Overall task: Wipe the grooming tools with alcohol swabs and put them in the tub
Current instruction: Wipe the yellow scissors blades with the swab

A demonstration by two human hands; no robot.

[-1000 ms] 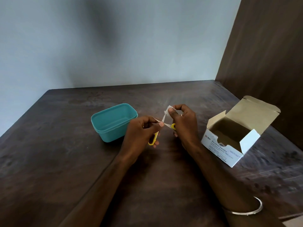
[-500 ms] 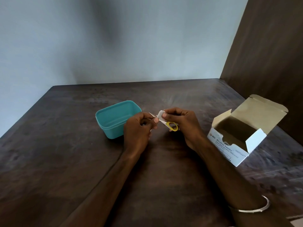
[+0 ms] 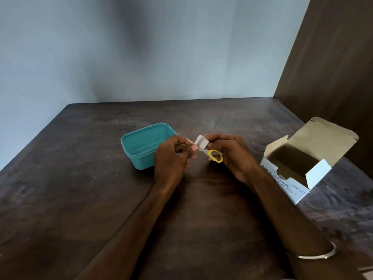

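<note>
We hold small scissors (image 3: 210,153) with yellow loop handles above the bench (image 3: 80,199), just right of the teal tub (image 3: 141,146). Our right hand (image 3: 232,156) pinches a white swab (image 3: 201,142) folded round the blades; our left hand (image 3: 171,158) curls its grip round the other end.

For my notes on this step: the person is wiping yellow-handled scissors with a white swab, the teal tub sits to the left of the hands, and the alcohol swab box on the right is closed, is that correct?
Nearly. In the head view the alcohol swab box is open, its flaps raised. The rest holds: both hands hold the yellow-handled scissors with the white swab around the blades, and the teal tub sits to their left.
</note>
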